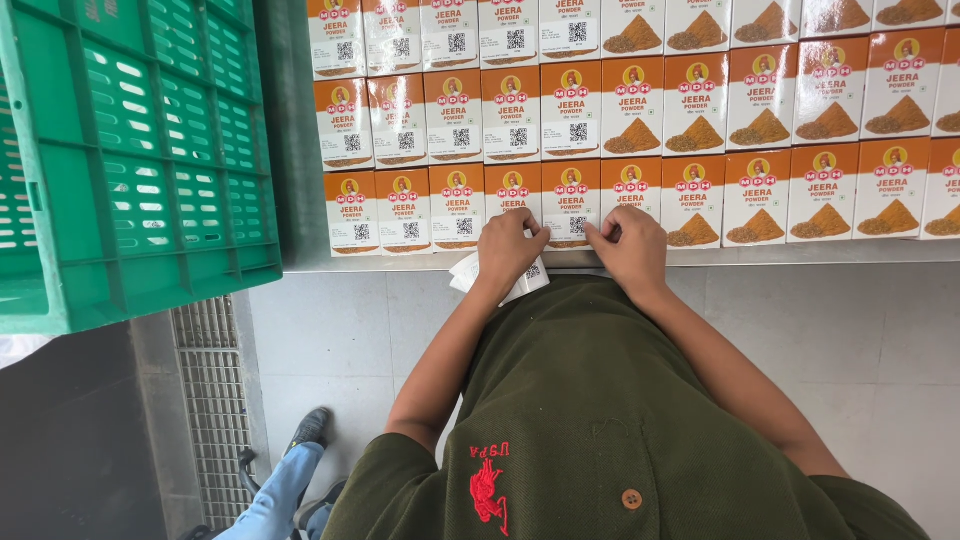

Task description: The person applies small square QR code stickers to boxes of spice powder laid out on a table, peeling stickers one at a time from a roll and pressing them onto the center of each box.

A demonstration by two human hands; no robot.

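Observation:
Rows of small orange-and-white spice boxes (571, 110) lie flat, edge to edge, on a steel table (780, 253). My left hand (508, 247) is curled at the near edge of the table, holding a strip of white sticker paper (466, 272) that hangs below it. Its fingertips rest on a box in the nearest row (570, 196). My right hand (633, 243) sits just beside it, fingers pinched on the same box's lower edge. What the fingers pinch is too small to tell.
A green plastic crate (130, 160) stands at the left, overhanging the table edge. Below lie a grey tiled floor (320, 340) and a metal drain grate (215, 400). Another person's jeans leg and dark shoe (300, 460) show at the bottom left.

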